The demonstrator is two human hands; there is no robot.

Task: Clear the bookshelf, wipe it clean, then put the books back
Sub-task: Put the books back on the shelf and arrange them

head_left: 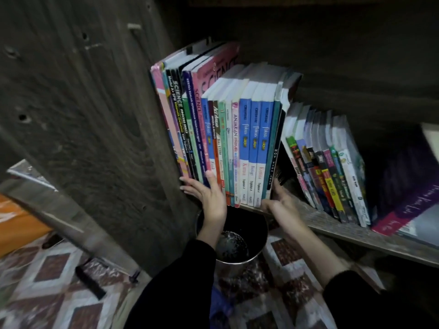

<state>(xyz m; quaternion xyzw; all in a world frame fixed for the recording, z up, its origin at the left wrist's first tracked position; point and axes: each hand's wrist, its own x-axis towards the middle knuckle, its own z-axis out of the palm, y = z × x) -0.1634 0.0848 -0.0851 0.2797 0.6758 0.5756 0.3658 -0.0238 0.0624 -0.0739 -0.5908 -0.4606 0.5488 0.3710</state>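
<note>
A tall stack of school books (pixel 237 138), with pink, blue and green spines, stands tilted at the left end of the dusty wooden shelf (pixel 356 231). My left hand (pixel 206 195) holds its lower left corner, thumb on the spines and fingers reaching round the left cover. My right hand (pixel 280 200) grips the lower right end, fingers slipped into the gap beside a black spine. A row of smaller books (pixel 327 174) leans further right on the same shelf. A purple book (pixel 403 198) lies slanted at the far right.
A dark wooden side panel (pixel 95 115) rises close on the left. Under my wrists stands a round metal bin (pixel 240 245) on a patterned floor mat (pixel 47 281). A black object (pixel 90 282) lies on the mat and something orange (pixel 16 222) sits at the left edge.
</note>
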